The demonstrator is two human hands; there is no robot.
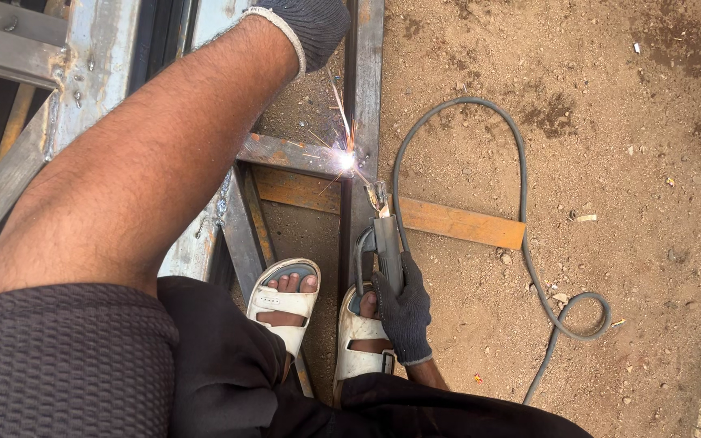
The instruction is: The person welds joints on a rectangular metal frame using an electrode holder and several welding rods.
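Head view, left to right: grey steel frame of flat bars and square tube (pixel 99 49) fills the upper left, lying on the dirt. Left hand (pixel 306 24) in a dark knit glove w/ white cuff reaches along the bare arm to the top edge — it seems to press on the frame, likely to steady it; can't tell if fingers are open or curled, they're cut off. Below, two feet in white strap sandals (pixel 284 302) stand on the bars, prob. pinning them flat. At centre a bright welding arc (pixel 347 161) throws sparks where a crossbar meets the upright tube (pixel 364 89). Right hand (pixel 403 312), same dark glove, is wrapped tight round the grey electrode holder (pixel 386 247), rod tip angled up to the joint. Grey welding cable (pixel 521 211) loops off right over brown soil — slack, clear of sparks. Rusty orange flat bar (pixel 456 223) lies under the frame.
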